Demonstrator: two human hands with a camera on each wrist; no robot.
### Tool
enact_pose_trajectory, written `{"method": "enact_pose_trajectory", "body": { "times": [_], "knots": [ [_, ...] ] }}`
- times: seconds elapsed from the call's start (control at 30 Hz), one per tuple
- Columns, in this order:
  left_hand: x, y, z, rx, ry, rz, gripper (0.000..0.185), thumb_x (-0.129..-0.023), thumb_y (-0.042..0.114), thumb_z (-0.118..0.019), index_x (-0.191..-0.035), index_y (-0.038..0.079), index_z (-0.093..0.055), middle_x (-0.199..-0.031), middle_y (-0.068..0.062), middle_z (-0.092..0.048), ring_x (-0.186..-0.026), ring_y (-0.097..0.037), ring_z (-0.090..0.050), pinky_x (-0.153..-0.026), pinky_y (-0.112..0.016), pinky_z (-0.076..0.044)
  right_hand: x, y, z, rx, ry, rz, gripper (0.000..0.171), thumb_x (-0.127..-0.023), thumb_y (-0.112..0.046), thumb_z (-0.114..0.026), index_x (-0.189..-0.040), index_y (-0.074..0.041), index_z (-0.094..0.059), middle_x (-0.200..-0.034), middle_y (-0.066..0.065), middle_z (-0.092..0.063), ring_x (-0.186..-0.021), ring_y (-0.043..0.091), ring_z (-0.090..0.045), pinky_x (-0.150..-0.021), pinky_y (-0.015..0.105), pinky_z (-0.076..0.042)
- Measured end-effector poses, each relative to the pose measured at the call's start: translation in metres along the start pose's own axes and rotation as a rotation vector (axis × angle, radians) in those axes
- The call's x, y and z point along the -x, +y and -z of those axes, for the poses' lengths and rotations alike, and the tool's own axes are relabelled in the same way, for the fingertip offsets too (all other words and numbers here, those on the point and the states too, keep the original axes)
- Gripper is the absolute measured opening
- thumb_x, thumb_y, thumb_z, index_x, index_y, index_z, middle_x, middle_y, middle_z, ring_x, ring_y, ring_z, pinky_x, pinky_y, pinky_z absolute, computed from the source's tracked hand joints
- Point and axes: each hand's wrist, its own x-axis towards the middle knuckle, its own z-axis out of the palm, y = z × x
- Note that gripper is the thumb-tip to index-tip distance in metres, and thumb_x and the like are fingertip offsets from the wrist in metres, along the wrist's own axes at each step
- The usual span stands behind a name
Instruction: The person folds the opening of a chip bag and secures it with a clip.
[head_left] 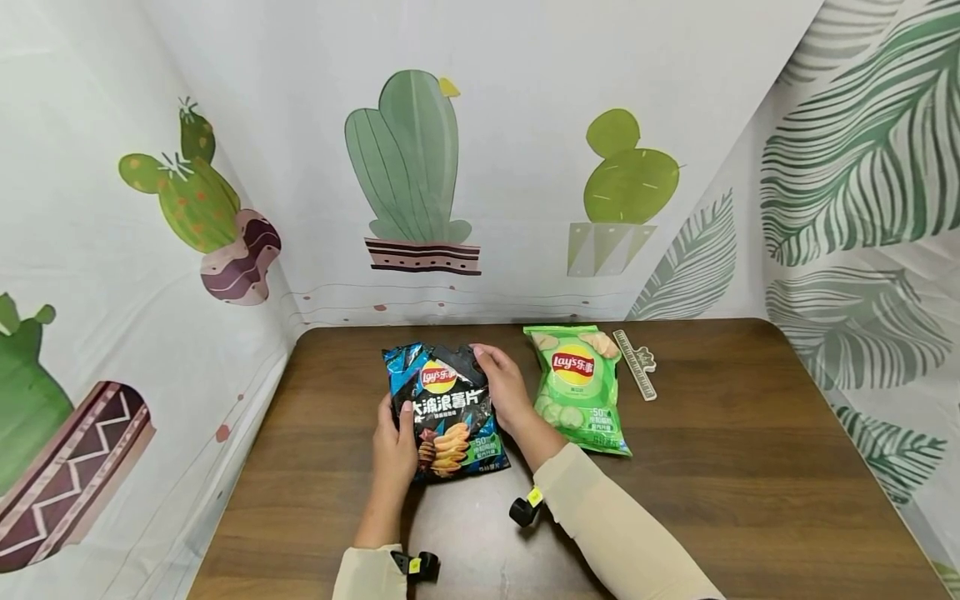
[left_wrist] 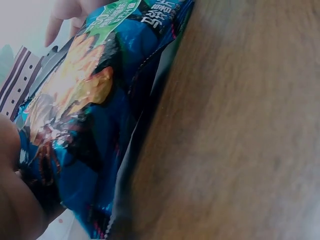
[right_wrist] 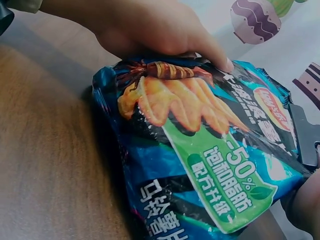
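Two bags of crisps lie on the brown wooden table (head_left: pixel 712 467), side by side and just apart: one dark blue bag (head_left: pixel 444 410) towards the middle and one green bag (head_left: pixel 581 387) to its right. Both hands are on the blue one. One left hand (head_left: pixel 394 442) grips its lower left edge, thumb laid over the front and fingers tucked behind. One right hand (head_left: pixel 501 385) holds the upper right corner, fingers curled over the top edge; the right wrist view shows a black clip (right_wrist: pixel 305 135) at that end of the bag, though whether it is fastened I cannot tell. One pale ruler-like strip (head_left: pixel 636 363) lies flat just beyond the green bag, near the back of the table. Cloth printed with four cacti (head_left: pixel 408 171) and several green leaves (head_left: pixel 855 142) hangs round the table on three sides.
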Motion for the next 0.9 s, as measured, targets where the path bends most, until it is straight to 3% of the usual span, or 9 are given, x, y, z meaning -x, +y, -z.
{"method": "enact_pose_trajectory", "body": {
  "times": [0.37, 0.57, 0.73, 0.9],
  "knots": [
    [-0.001, -0.003, -0.004, 0.005, 0.048, 0.035, 0.049, -0.107, 0.04, -0.046, -0.148, 0.012, -0.045, -0.134, -0.024, -0.061, -0.115, -0.037, -0.06, -0.101, -0.056, -0.045, 0.002, 0.006, 0.001, -0.013, -0.05, -0.059, 0.041, -0.105, -0.034, -0.051, -0.139, -0.014, -0.062, -0.146, 0.01, -0.057, -0.131, 0.03, -0.055, -0.112, 0.044, -0.042],
    [-0.003, -0.005, -0.005, -0.01, 0.053, 0.032, 0.05, -0.107, 0.04, -0.047, -0.148, 0.01, -0.044, -0.136, -0.025, -0.06, -0.118, -0.04, -0.059, -0.104, -0.058, -0.044, 0.004, 0.01, 0.001, -0.002, -0.077, -0.118, 0.05, -0.103, -0.033, -0.055, -0.15, -0.015, -0.05, -0.158, 0.011, -0.045, -0.145, 0.035, -0.041, -0.121, 0.051, -0.031],
    [-0.007, -0.008, -0.007, -0.013, 0.071, 0.018, 0.048, -0.107, 0.038, -0.047, -0.145, 0.008, -0.047, -0.132, -0.024, -0.062, -0.114, -0.039, -0.06, -0.101, -0.057, -0.045, 0.006, 0.014, 0.002, 0.053, -0.093, -0.137, 0.057, -0.103, -0.03, -0.055, -0.155, -0.011, -0.041, -0.16, 0.015, -0.04, -0.15, 0.036, -0.034, -0.124, 0.052, -0.026],
    [-0.011, -0.01, -0.007, -0.017, 0.085, 0.02, 0.045, -0.107, 0.036, -0.047, -0.142, 0.008, -0.049, -0.129, -0.024, -0.065, -0.109, -0.038, -0.062, -0.098, -0.056, -0.047, 0.007, 0.016, 0.002, 0.109, -0.085, -0.16, 0.059, -0.102, -0.028, -0.055, -0.156, -0.009, -0.038, -0.156, 0.018, -0.044, -0.147, 0.037, -0.038, -0.123, 0.053, -0.028]
  ]
}}
